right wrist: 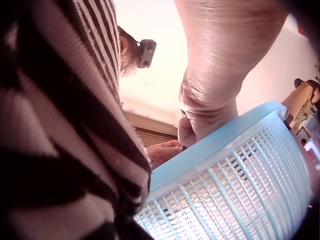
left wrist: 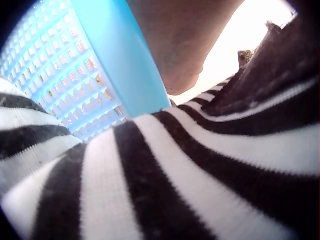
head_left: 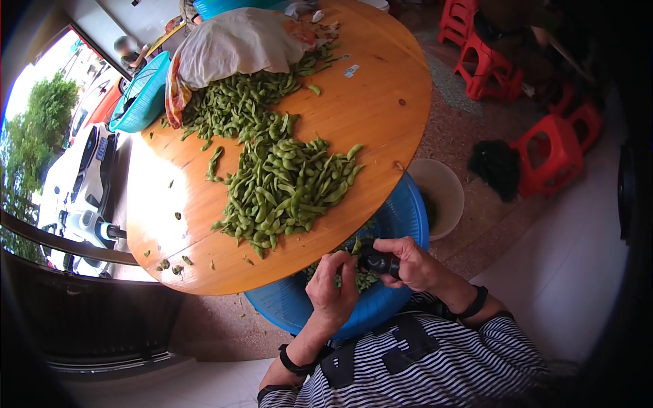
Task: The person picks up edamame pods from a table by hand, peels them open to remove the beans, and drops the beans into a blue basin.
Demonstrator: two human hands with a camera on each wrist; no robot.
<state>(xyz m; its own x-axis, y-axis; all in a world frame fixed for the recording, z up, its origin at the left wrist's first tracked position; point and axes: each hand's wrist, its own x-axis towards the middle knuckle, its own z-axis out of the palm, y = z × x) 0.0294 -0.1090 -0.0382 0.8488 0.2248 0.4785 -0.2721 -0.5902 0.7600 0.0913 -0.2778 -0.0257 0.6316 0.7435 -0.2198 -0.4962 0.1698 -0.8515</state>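
Observation:
In the head view my left hand [head_left: 332, 289] is over the blue basket [head_left: 272, 309], its fingers curled with a green soybean pod [head_left: 357, 246] at their tips. Beside it, my right hand [head_left: 411, 262] grips a black-handled tool [head_left: 377, 261], whose front end meets the pod; its kind cannot be made out. Cut or loose pods [head_left: 365, 280] lie inside the basket beneath both hands. The right wrist view shows my right hand [right wrist: 210, 117] bent over the basket's rim [right wrist: 225, 134]; the basket hides its fingers. In the left wrist view, the striped shirt covers much of the frame.
A large pile of soybean pods [head_left: 286, 187] covers part of the round wooden table [head_left: 381, 102], with a white cloth [head_left: 238, 44] over its far end. A pale bucket [head_left: 445, 200] stands right of the basket. Red stools [head_left: 551, 153] and a teal basket [head_left: 143, 95] are farther off.

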